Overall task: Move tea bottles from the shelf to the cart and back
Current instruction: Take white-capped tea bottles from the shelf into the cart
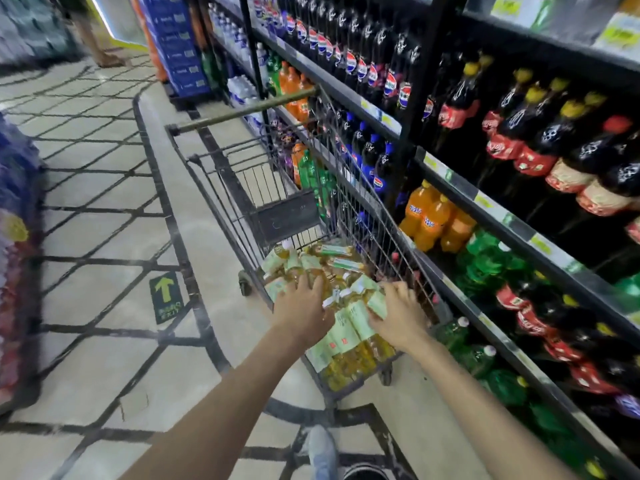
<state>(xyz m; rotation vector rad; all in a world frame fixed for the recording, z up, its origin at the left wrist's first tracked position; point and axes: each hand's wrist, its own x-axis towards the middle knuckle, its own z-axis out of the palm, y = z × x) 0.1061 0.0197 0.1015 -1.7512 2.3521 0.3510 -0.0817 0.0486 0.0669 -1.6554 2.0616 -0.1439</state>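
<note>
- Tea bottles (349,323), amber with pale green labels, lie piled in the near end of the cart (363,209), tilted and overlapping; a few more lie farther in, toward the dark panel (287,218).
- Left hand (304,308) rests on top of the pile, fingers reaching forward over the bottles. Blur hides whether they close round one, so I cannot tell its grip.
- Right hand (398,317) is over the bottles by the cart's right wall, fingers bent down and thumb against a label. I cannot tell whether it holds a bottle.
- Cart's wire wall stands between the pile and the shelf (485,202) just beside it; the handle bar (242,110) is at the far end.
- Shelf rows carry dark cola bottles (540,133), orange soda bottles (429,216) and green bottles (491,258), partly seen through the cart's wire.
- Tiled floor (104,220) has dark lines and a green arrow sticker (166,296) left of the cart.
- A shoe (322,452) shows at the bottom edge, cut off.
- Stacked blue packs (180,39) stand at the aisle's far end; wrapped goods (17,237) on the left edge are too blurred to make out.
</note>
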